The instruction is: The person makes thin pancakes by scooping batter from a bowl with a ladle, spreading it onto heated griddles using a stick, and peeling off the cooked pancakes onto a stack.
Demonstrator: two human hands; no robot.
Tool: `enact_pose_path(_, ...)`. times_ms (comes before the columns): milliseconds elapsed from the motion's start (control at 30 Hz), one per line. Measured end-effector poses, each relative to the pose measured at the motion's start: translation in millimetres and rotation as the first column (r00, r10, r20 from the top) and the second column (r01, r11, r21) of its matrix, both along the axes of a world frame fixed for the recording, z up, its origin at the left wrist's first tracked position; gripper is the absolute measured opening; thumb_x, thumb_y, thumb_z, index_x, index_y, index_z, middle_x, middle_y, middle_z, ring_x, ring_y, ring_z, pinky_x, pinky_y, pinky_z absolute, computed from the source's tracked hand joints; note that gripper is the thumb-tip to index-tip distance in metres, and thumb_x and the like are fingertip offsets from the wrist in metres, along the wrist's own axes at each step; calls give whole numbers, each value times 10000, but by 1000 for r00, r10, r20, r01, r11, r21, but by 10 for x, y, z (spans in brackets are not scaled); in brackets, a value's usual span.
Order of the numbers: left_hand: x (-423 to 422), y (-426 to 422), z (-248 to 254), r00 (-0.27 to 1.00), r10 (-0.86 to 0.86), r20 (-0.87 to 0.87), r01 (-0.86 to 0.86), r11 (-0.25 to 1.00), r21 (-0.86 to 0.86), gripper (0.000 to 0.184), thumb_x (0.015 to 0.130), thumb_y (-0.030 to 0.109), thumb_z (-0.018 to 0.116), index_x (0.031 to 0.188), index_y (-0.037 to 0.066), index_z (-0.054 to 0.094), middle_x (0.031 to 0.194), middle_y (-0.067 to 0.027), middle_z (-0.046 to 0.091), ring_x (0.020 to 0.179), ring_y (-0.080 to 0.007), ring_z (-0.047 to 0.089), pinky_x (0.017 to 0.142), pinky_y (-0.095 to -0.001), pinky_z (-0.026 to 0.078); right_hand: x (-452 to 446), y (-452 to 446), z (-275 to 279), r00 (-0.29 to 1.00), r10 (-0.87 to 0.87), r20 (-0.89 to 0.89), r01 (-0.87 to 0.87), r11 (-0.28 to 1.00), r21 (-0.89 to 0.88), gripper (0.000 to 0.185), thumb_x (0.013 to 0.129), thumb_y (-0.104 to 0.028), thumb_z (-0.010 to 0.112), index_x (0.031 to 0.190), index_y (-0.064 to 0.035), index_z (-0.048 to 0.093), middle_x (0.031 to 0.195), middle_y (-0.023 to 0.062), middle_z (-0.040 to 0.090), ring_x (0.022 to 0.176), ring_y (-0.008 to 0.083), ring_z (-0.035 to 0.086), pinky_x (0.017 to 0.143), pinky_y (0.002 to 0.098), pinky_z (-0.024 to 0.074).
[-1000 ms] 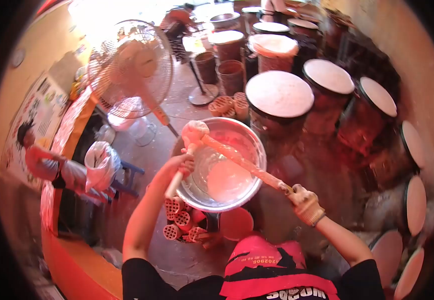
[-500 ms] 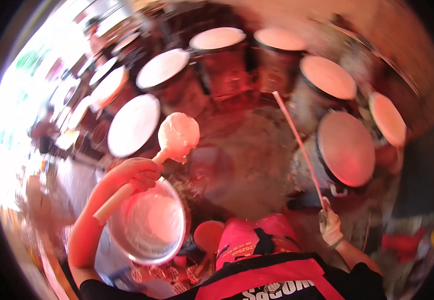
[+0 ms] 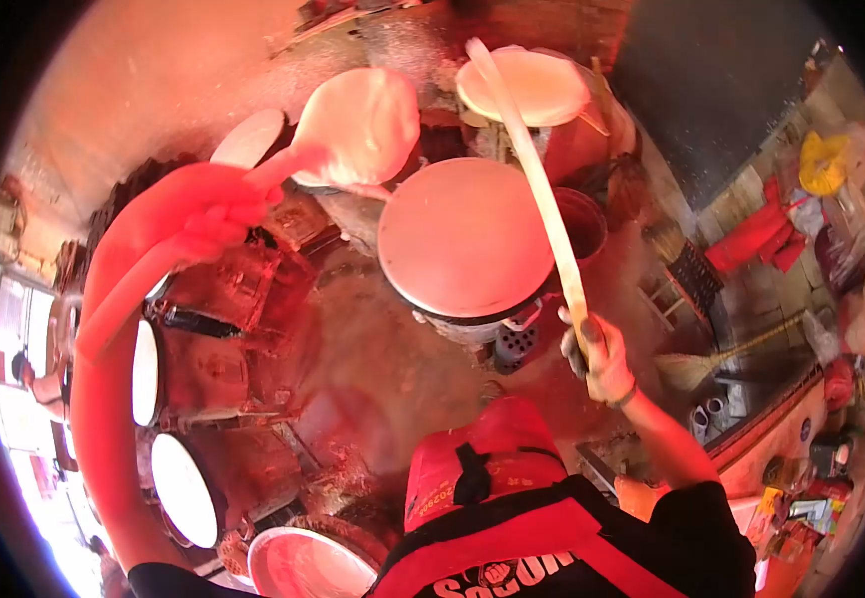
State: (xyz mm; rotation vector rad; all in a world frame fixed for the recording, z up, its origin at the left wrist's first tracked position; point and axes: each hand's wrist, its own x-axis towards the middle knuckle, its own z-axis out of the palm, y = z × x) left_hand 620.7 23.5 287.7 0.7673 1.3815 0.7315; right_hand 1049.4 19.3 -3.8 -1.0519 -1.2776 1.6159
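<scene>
My left hand (image 3: 218, 224), raised at the left, is closed around the pale handle of a ladle (image 3: 357, 125). Its rounded head is coated with a thick, pale batter and hangs above and beside a large round griddle (image 3: 467, 239). My right hand (image 3: 600, 359) grips a long, flat wooden stick (image 3: 537, 169) near its lower end. The stick slants up across the griddle's right side, its tip overlapping another round griddle (image 3: 522, 88) behind; whether it touches either is unclear. A pale film seems to cover the nearer griddle.
More round griddles (image 3: 185, 488) on stands line the left side. A metal pot (image 3: 313, 568) of pale batter stands at the lower left. A broom (image 3: 696, 369) and a dark bucket (image 3: 577, 224) are on the right. A person (image 3: 48, 389) is at the far left.
My view has turned right, toward the griddles there. The ladle has moved from above the batter pot to beside a griddle, and the stick has risen across that griddle. Both hands keep their holds.
</scene>
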Motion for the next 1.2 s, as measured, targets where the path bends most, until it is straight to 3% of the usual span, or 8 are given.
enact_pose_path(167,890,1278,-228,875,-152,-460,223,969,105,260,859,225,592,1024,51,492,690,29,442,471,-20,373,380,-156,277,-117,1234,446,984,178,-32,-164,951,260,468,968,-374,452,1240,2,514,677,-6,509,489,43,441,462,193,362)
enact_pose_path(367,1796,1348,-1340,364,255,-896,750,490,444,262,764,112,580,978,7,471,811,-199,613,829,-425,595,758,-486,450,-199,1193,609,952,-106,286,-45,879,475,450,931,-149,510,1366,-82,418,914,48,633,700,136,565,684,276,479)
enact_pose_path(533,2051,1528,-2577,391,15,-920,486,846,220,228,729,52,571,935,23,478,774,-200,620,790,-424,597,686,-499,461,-128,814,-336,952,-150,265,193,971,-143,452,942,-194,504,1380,-133,409,1271,124,559,994,205,624,822,314,474)
enact_pose_path(633,2096,1406,-2991,517,106,-849,397,849,348,247,738,20,531,975,28,459,764,-220,620,764,-417,608,673,-507,469,-251,175,-871,789,-396,469,281,912,297,473,915,-262,555,1372,-247,433,1197,194,576,874,313,643,746,347,492)
enact_pose_path(733,1998,1476,-3265,670,200,-715,239,854,463,248,724,13,558,958,20,475,750,-211,617,773,-397,617,669,-488,466,-557,-92,-689,476,-252,843,307,945,110,466,906,-271,556,1356,-314,442,1130,216,590,861,373,623,740,352,493)
enact_pose_path(900,1691,1668,-2927,985,155,78,-174,859,482,216,775,14,615,944,-12,482,640,-98,577,489,-184,563,433,-320,430,-1097,-198,-850,526,-400,750,492,863,115,427,910,-253,545,1329,-302,479,1151,200,588,940,365,617,793,353,495)
enact_pose_path(1033,1391,1807,-1981,933,-59,355,-158,820,550,99,881,61,516,946,-12,501,653,-29,517,476,-96,458,421,-224,373,-1599,-4,-842,604,-774,191,689,627,364,391,910,-256,546,1299,-278,513,1223,192,552,967,354,611,810,369,496)
enact_pose_path(1200,769,1780,-1488,741,-339,579,44,885,463,230,946,169,485,1095,-6,487,828,-35,534,598,-74,456,479,-180,369,-1903,-306,-874,172,-542,823,454,785,422,546,875,-249,551,1379,-351,367,774,173,556,728,374,597,645,457,486)
